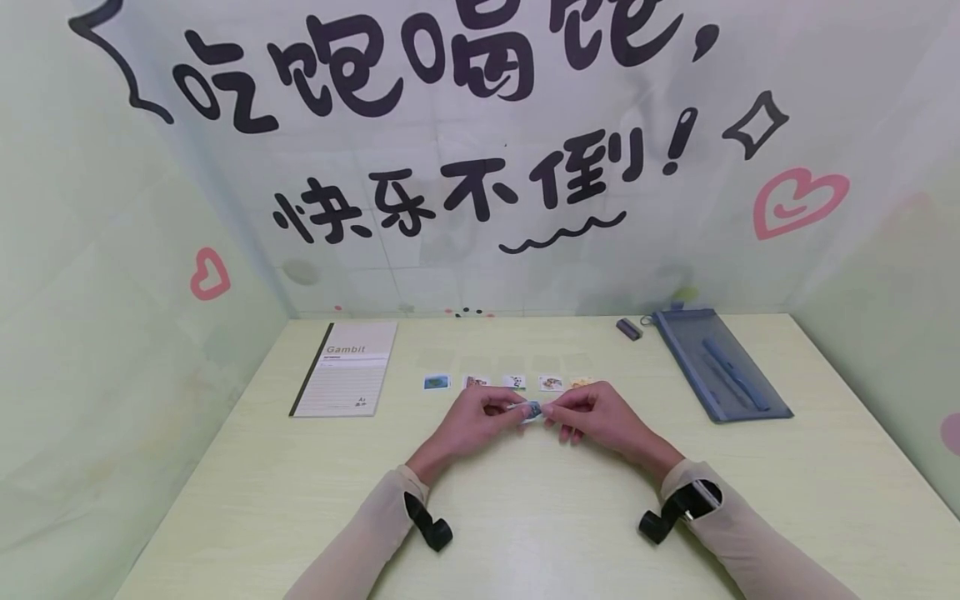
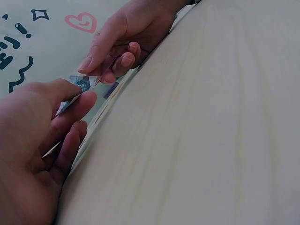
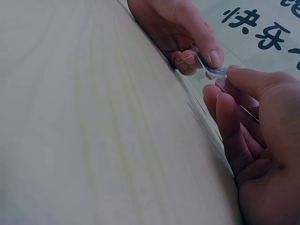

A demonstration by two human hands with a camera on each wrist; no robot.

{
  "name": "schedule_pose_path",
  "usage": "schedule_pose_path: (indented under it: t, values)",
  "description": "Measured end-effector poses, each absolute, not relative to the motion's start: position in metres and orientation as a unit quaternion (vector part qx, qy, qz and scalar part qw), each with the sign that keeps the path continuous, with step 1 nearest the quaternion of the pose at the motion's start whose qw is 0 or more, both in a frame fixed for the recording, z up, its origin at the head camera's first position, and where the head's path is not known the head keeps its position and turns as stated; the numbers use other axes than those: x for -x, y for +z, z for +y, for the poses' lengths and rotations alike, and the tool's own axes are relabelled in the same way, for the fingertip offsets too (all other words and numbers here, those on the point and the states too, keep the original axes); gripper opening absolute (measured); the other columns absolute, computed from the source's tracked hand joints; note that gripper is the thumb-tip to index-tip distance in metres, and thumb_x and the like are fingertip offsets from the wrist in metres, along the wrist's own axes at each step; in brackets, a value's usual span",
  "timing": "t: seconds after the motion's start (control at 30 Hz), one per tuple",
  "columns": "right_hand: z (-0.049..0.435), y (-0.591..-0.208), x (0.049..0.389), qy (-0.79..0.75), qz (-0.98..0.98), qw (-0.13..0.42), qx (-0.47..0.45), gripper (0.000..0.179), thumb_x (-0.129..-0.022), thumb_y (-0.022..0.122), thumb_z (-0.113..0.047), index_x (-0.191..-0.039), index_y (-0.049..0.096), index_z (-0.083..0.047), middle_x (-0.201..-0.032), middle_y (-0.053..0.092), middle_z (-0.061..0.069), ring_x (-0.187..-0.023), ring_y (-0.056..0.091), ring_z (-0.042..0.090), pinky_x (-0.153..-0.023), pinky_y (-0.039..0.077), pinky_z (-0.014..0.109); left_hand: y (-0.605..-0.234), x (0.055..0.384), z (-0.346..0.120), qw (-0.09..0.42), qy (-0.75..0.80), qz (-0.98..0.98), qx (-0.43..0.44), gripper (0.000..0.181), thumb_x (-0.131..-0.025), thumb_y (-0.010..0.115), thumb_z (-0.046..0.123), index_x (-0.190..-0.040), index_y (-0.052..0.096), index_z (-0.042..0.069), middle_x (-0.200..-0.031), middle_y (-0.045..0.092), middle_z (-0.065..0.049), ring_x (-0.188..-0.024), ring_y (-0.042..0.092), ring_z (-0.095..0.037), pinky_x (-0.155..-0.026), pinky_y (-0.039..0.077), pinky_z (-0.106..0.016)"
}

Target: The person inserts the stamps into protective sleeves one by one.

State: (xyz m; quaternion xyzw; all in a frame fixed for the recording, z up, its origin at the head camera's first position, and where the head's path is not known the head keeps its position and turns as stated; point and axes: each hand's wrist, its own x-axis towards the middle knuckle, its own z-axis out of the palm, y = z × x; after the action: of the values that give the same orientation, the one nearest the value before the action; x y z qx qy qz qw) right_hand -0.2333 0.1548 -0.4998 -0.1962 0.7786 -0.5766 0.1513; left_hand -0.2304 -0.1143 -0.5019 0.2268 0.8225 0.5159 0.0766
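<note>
Both hands meet above the middle of the table around a small bluish stamp-like piece [image 1: 532, 410]. My left hand [image 1: 480, 421] pinches one end of the piece between thumb and forefinger, as the left wrist view also shows. The thumb and fingers of my right hand [image 1: 600, 421] pinch the opposite end. In the right wrist view the piece [image 3: 214, 71] bends and has a clear, shiny edge. A thin clear edge [image 3: 248, 112] also shows among the right fingers; whether it is separate, I cannot tell. Just beyond the hands lies a row of small printed pieces [image 1: 437, 382], partly covered by the hands.
Faint clear rectangles [image 1: 431, 363] lie in a row behind the printed pieces. A notebook [image 1: 348, 383] is at the back left. At the back right are a small dark block [image 1: 629, 329] and a blue mesh zip pouch [image 1: 686, 354] containing a blue pen [image 1: 731, 371].
</note>
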Motion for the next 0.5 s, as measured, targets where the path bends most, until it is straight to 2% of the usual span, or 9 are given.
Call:
schedule_pose_path:
  t: [0.5]
  values:
    - [0.1509,-0.5000,0.2293,-0.582,0.780,0.143,0.179,0.024,-0.104,0.076,-0.031,-0.105,0.085,-0.009,-0.097,0.080,0.015,-0.067,0.071,0.016,-0.061,0.061,0.031,-0.5020,0.2303,-0.1178,0.073,0.508,0.827,-0.229,0.010,-0.103,0.076,0.038,-0.105,0.083,0.031,-0.084,0.079,0.012,-0.075,0.068,-0.007,-0.071,0.050,-0.023]
